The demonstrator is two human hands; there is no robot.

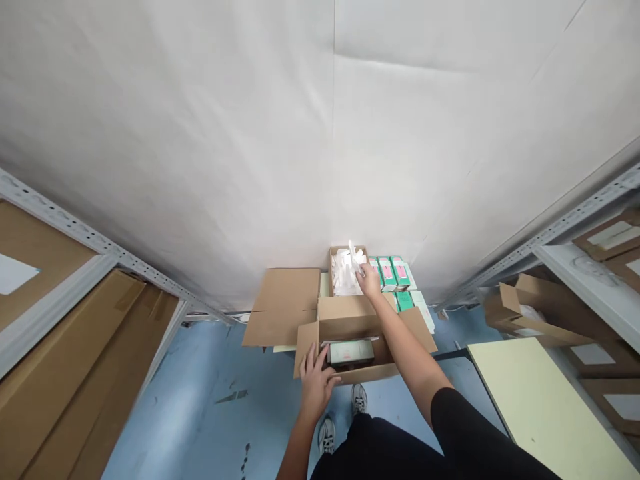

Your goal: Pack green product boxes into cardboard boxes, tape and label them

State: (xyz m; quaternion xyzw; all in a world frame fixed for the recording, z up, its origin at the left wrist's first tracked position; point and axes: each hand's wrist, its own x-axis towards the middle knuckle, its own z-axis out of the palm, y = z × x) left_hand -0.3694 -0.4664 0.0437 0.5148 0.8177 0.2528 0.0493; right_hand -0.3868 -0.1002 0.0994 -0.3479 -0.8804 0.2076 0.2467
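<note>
My right hand [369, 279] reaches over the small cardboard box [331, 272] against the wall. Pinched in its fingers is a thin white packet [353, 252], and many similar white packets [343, 275] fill that box. Nearer to me stands an open cardboard carton [345, 307] with its flaps folded out. Inside it lies a pale green and white small box [351, 351]. My left hand [316, 385] rests at the carton's front left edge, fingers spread, their tips close to the small box. Whether they touch that box I cannot tell.
Green and pink boxes [401, 272] stand in rows behind my right forearm. A flat cardboard carton top [287, 293] lies to the left. Metal shelves with cartons [85, 347] flank both sides. A cream-coloured board [540, 393] is at the right.
</note>
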